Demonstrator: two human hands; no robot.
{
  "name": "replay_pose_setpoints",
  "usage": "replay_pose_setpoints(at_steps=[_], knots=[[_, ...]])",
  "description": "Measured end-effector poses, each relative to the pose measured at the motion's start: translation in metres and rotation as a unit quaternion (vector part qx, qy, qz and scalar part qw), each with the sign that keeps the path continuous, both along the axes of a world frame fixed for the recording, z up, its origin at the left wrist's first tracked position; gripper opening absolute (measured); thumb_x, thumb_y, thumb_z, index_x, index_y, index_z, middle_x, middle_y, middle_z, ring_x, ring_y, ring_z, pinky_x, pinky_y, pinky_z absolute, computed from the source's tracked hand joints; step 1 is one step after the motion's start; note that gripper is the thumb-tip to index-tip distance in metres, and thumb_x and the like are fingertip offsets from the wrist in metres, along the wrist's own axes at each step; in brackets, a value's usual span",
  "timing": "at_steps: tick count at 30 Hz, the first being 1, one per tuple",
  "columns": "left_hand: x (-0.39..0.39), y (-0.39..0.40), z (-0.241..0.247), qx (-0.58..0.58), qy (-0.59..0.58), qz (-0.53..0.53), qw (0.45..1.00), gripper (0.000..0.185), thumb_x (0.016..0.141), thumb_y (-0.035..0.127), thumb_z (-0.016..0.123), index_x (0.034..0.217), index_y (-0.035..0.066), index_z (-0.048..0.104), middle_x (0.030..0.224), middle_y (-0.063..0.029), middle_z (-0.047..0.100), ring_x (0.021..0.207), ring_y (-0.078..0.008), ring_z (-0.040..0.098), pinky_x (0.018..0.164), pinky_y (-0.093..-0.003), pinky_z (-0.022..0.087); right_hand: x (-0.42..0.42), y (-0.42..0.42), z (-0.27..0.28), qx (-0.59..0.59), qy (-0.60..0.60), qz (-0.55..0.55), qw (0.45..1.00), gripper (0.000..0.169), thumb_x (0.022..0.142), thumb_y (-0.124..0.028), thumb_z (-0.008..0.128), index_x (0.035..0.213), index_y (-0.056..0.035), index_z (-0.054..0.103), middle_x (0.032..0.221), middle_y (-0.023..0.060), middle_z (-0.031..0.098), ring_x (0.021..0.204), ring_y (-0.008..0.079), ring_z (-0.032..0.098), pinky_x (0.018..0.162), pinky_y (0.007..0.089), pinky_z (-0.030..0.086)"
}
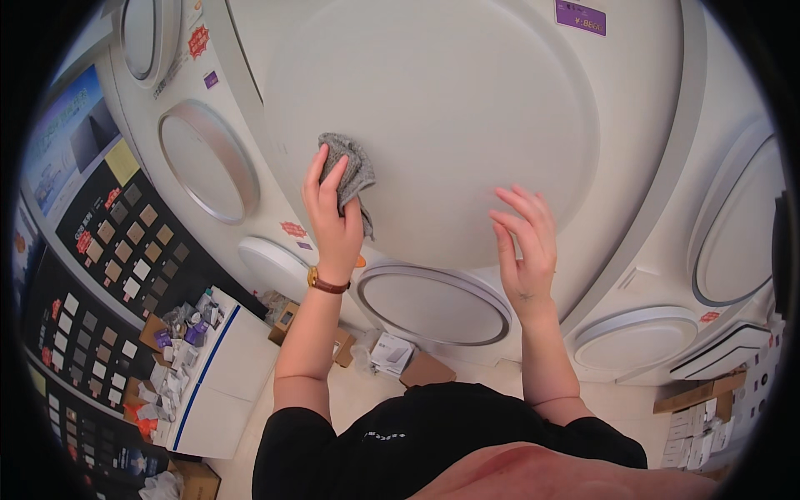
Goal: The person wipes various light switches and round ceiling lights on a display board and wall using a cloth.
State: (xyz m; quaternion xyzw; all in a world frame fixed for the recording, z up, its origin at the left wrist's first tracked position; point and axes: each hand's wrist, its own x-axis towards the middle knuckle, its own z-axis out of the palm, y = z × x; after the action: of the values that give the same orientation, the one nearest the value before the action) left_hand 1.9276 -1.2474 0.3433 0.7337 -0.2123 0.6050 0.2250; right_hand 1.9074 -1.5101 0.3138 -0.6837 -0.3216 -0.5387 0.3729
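Observation:
Before me a large round white ceiling lamp (431, 112) is mounted on a white display wall. My left hand (334, 203) presses a crumpled grey cloth (353, 165) against the lamp's left side; a watch with a brown strap (329, 286) circles that wrist. Towards the lamp's lower right, my right hand (528, 244) holds nothing, its fingers spread and slightly bent. Whether those fingertips touch the cover cannot be told. Just below the large lamp sits a smaller round lamp with a grey rim (434, 304).
More round lamps, one silver-rimmed (206, 162) and one white (637, 337), hang at both sides. A switch display board (119, 250) fills the left. Below it, a white counter (219, 381) bears small packets. Cardboard boxes (428, 370) lie on the floor; stacked cartons (694, 431) stand at right.

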Motion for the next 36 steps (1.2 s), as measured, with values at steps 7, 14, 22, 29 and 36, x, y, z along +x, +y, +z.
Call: replay_pose_setpoints(at_steps=[7, 14, 22, 29, 36], knots=[[0.05, 0.027, 0.103, -0.089, -0.063, -0.031, 0.994, 0.042, 0.094, 0.006, 0.052, 0.136, 0.004, 0.051, 0.15, -0.0198, 0.037, 0.138, -0.0355, 0.036, 0.112, -0.0427, 0.03, 0.005, -0.006, -0.024, -0.012, 0.073, -0.111, 0.991, 0.055, 0.09, -0.009, 0.059, 0.144, -0.0059, 0.045, 0.156, 0.0137, 0.033, 0.145, 0.0347, 0.028, 0.115, 0.0577, 0.02], [0.045, -0.071, 0.12, 0.218, -0.131, 0.009, 0.967, 0.056, 0.081, 0.0, 0.057, 0.136, 0.009, 0.055, 0.151, -0.0186, 0.04, 0.136, -0.0376, 0.04, 0.111, -0.0476, 0.032, 0.009, -0.003, -0.031, -0.017, 0.099, -0.123, 0.987, 0.066, 0.088, -0.008, 0.061, 0.149, -0.0049, 0.036, 0.159, 0.0138, 0.027, 0.148, 0.0343, 0.023, 0.116, 0.0566, 0.019], [0.043, -0.094, 0.137, 0.334, -0.193, 0.011, 0.923, 0.045, 0.08, 0.003, 0.061, 0.122, 0.016, 0.063, 0.143, -0.0067, 0.052, 0.128, -0.0281, 0.051, 0.103, -0.041, 0.042, 0.007, -0.004, -0.028, -0.043, 0.104, -0.136, 0.984, 0.071, 0.085, -0.008, 0.063, 0.149, -0.0039, 0.035, 0.159, 0.0136, 0.027, 0.147, 0.0341, 0.024, 0.116, 0.0553, 0.02], [0.048, -0.121, 0.179, 0.124, -0.176, 0.063, 0.975, 0.048, 0.088, 0.007, 0.054, 0.136, 0.003, 0.047, 0.141, -0.0245, 0.045, 0.131, -0.0427, 0.041, 0.109, -0.0502, 0.033, 0.003, -0.009, -0.026, -0.048, 0.1, -0.127, 0.986, 0.071, 0.083, -0.007, 0.064, 0.148, -0.0037, 0.037, 0.158, 0.0137, 0.03, 0.146, 0.0344, 0.027, 0.116, 0.0554, 0.021], [0.046, -0.201, 0.082, 0.436, -0.256, -0.02, 0.863, 0.031, 0.08, 0.012, 0.063, 0.111, 0.015, 0.062, 0.129, -0.0033, 0.059, 0.123, -0.0216, 0.053, 0.104, -0.0394, 0.042, 0.011, -0.012, -0.038, -0.001, 0.064, -0.136, 0.989, 0.061, 0.086, -0.006, 0.061, 0.144, -0.0034, 0.042, 0.155, 0.0162, 0.034, 0.145, 0.036, 0.029, 0.116, 0.0553, 0.022]])
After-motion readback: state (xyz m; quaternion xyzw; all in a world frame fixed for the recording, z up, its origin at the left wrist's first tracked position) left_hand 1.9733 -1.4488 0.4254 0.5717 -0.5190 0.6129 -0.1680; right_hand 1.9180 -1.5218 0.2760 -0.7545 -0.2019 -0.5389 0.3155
